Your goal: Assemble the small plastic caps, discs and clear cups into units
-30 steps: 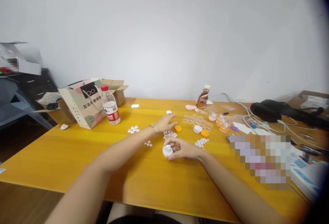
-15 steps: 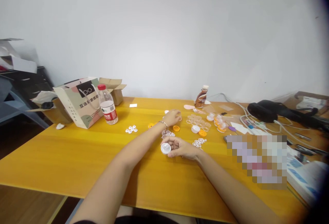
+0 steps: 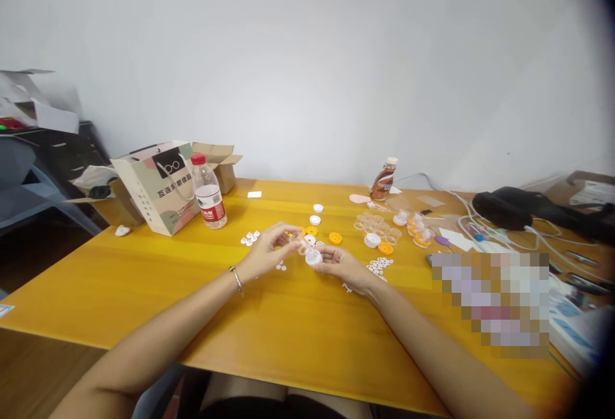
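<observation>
My right hand (image 3: 342, 266) is closed around a white round cap (image 3: 314, 257), holding it just above the table. Close beside it, my left hand (image 3: 273, 252) pinches a small translucent ring-like piece (image 3: 303, 247) at the cap's left edge; its exact form is blurred. Behind the hands lie white caps (image 3: 315, 220) and orange caps (image 3: 335, 238). White chain-like plastic pieces (image 3: 379, 266) rest to the right of my right hand. Small white parts (image 3: 250, 238) are grouped left of my left hand. Clear cups (image 3: 377, 225) stand together at the back right.
On the left are a water bottle (image 3: 209, 198), a paper bag (image 3: 161, 195) and a cardboard box (image 3: 221, 169). A brown drink bottle (image 3: 383, 180) stands at the back. Orange-and-white assembled pieces (image 3: 418, 230), cables (image 3: 464, 214) and a black object (image 3: 504, 206) occupy the right side.
My left hand has come back from the caps at the rear, moving left and nearer, and now holds a small translucent piece at the cap. My right hand has lifted the cap slightly.
</observation>
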Demonstrator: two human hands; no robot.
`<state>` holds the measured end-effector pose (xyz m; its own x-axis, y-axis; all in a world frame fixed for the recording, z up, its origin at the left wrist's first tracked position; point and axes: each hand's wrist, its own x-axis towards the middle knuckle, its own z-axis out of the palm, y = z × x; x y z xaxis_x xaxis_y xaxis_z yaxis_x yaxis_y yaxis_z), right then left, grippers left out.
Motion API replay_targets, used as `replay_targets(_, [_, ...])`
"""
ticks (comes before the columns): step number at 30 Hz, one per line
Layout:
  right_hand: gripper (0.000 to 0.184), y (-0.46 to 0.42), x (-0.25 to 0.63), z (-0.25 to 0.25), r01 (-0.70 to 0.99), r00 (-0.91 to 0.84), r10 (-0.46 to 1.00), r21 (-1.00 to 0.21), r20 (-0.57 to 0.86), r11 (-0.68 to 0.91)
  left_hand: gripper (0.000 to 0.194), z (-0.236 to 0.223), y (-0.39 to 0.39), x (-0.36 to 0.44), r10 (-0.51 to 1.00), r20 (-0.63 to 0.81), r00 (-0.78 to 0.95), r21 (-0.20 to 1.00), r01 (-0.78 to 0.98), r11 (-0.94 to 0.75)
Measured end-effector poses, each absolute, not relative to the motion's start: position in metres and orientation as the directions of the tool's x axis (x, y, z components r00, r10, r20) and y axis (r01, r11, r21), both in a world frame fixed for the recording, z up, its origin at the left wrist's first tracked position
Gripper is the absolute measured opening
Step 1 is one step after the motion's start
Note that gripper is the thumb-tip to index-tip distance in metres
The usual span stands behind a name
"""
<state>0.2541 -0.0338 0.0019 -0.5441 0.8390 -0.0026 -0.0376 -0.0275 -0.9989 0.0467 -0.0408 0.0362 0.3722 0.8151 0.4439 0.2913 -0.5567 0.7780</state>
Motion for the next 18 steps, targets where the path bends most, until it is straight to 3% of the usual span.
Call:
replay_targets(4, [0.038, -0.036, 0.252, 0.003, -0.008, -0.544, 0.839, -1.000, 0.006, 0.002, 0.029, 0.032, -0.045, 0.053, 0.768, 0.454, 0.451, 0.730, 0.307, -0.611])
replay_targets(18, [0.033, -0.046, 0.244, 0.011, 0.060, -0.595, 0.804, -0.995, 0.029, 0.081, 0.023, 0.021, -0.053, 0.052, 0.755, 0.458, 0.470, 0.716, 0.309, -0.626])
